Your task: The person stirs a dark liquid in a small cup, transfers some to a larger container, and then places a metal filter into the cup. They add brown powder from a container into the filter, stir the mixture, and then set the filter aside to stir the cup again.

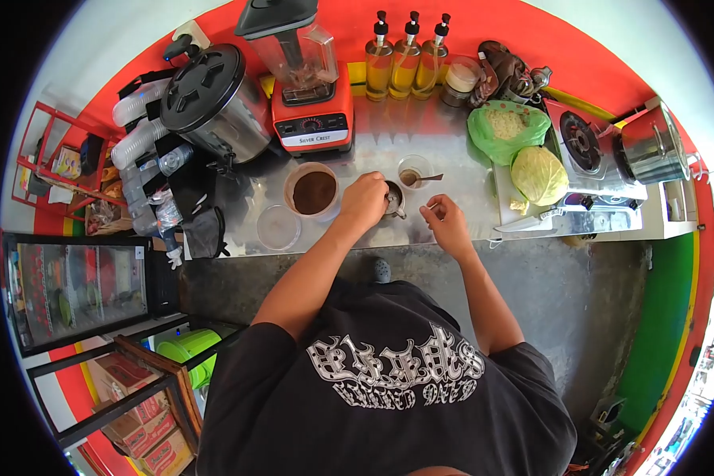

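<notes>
My left hand (364,202) is closed at the left rim of a small metal cup (394,200); what its fingers hold is too small to make out. To the right of the cup, my right hand (446,221) hovers over the steel counter with its fingers curled, and whether anything is between them is unclear. Behind the cup stands a clear glass (413,170) with brown contents and a spoon (432,178) leaning out to the right. A tub of brown powder (315,193) sits left of my left hand, with a clear round lid (278,228) in front of it.
A red blender (312,119) and a large steel container (214,103) stand at the back left. Bottles (405,67) line the wall. On the right are a cabbage (539,175), a green bag (508,125), a knife (529,222), a stove (583,143) and a pot (654,147).
</notes>
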### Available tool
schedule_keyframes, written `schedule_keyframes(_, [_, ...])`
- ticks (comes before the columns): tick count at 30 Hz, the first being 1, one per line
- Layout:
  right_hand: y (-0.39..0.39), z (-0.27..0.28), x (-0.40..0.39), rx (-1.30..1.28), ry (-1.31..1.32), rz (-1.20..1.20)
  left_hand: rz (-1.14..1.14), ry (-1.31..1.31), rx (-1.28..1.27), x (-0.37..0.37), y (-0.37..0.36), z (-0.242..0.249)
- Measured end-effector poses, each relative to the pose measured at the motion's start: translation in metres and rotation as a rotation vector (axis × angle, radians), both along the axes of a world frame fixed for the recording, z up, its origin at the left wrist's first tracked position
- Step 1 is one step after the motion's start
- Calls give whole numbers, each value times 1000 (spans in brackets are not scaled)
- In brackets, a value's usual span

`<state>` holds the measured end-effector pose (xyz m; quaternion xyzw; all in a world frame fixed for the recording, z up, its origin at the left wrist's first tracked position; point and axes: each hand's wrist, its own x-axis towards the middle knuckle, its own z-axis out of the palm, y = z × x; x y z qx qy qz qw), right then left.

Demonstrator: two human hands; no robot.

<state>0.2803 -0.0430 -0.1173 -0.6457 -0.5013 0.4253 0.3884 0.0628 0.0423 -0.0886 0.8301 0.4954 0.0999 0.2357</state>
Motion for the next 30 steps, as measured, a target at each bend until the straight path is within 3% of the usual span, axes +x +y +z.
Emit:
schedule_keyframes(4, [14, 10, 11, 130, -139, -169, -33, 36, 103, 0, 0, -7])
schedule_keyframes(12, [50, 2, -1, 178, -257, -168, 51, -136, 148, -17, -15, 19])
schedule_keyframes(17, [60, -9, -2, 241, -432, -162, 110, -404, 154, -39, -14, 30])
schedule_keyframes(22, [50, 19, -10, 342, -635, -112, 212, -638, 96, -64, -8, 44])
schedule_keyframes(24, [45, 34, -12, 421, -619, -106, 291, -798, -6, -78, -6, 46])
schedule_keyframes(30, [41, 51, -15, 517, -518, -64, 327, -849, 27, -126, -2, 39])
